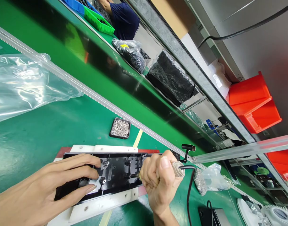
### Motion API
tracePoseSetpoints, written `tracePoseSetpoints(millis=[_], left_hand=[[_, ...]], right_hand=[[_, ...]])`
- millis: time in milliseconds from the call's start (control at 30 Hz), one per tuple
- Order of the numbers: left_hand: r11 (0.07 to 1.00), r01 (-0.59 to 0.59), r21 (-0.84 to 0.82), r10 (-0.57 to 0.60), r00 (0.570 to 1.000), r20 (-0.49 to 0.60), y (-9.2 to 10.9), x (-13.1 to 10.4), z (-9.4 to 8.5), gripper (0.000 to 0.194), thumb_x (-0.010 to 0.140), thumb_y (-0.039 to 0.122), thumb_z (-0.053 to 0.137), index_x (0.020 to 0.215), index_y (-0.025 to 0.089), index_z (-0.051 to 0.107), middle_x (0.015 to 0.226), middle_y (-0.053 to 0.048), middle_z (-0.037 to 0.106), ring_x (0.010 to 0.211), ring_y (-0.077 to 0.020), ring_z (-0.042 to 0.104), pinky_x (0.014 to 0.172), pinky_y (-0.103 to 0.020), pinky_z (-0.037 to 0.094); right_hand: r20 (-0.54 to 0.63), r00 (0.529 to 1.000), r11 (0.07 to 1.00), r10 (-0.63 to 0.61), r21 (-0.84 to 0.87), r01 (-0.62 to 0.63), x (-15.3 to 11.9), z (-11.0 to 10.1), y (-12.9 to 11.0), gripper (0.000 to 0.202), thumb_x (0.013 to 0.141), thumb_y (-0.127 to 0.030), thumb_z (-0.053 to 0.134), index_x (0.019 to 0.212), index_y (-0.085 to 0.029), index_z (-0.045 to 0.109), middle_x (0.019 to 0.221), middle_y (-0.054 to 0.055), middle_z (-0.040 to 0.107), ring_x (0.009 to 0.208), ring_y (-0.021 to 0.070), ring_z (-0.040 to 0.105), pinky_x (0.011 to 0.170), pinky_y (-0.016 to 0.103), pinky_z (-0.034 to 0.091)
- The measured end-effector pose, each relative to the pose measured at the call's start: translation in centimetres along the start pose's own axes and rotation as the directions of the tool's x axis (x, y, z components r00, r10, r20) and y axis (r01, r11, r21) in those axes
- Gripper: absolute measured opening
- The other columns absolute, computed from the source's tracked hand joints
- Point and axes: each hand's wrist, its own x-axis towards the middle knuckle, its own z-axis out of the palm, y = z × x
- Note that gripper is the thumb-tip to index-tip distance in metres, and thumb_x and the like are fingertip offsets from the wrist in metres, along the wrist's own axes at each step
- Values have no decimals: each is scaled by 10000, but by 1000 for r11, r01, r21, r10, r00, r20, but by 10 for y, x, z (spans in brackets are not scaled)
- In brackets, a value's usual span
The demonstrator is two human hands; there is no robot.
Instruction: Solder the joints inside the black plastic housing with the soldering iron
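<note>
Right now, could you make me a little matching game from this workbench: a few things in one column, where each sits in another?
Things:
1. black tray of small metal parts
2. black plastic housing
3. corded screwdriver
4. orange bins

Places:
A. on the white fixture plate, under the left hand
B. up on the shelf at right
C. gripped in the right hand
D. alone on the green mat

Pairs: 1-D, 2-A, 3-C, 4-B
</note>
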Motion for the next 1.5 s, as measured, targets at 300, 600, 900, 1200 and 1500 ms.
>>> tracePoseSetpoints(millis=[300,600,900,1200,1500], left_hand=[[1000,25,4,-25,1000,12,-3,-3,3,305,1169,644,757,1183,414,957,1457,-7,931,1405,-292,909,1247,-350,701],[999,-1,-45,1,1000,5,2,2,0,281,1178,564,753,1148,378,962,1466,-16,927,1323,-261,935,1228,-297,707],[998,-11,-62,10,1000,-16,2,3,2,252,1185,555,748,1150,408,949,1445,27,913,1348,-204,921,1287,-229,634],[998,-12,-55,11,1000,-19,3,3,2,246,1172,556,759,1145,399,947,1438,42,918,1319,-206,926,1273,-229,645],[999,-20,-44,19,1000,-25,0,0,5,233,1190,555,746,1172,431,942,1474,60,906,1366,-181,908,1314,-204,595]], right_hand=[[4,1000,1000,11,4,-11,0,-1,-1,680,1224,-428,753,762,-247,288,565,-109,300,449,69,213,422,158,325],[21,1000,1000,-10,6,9,0,-1,1,672,1240,-413,735,769,-238,289,569,-110,293,452,62,213,426,145,315],[17,1000,1000,-1,-2,1,-1,1,-1,672,1232,-420,739,767,-244,287,562,-108,287,450,72,209,420,159,320],[13,1000,1000,12,15,-12,-2,-3,0,698,1235,-430,773,762,-242,294,576,-111,307,465,58,225,441,151,340],[25,1000,1000,-3,18,3,-4,-1,0,691,1250,-416,760,763,-240,302,584,-108,321,471,57,252,446,146,337]])
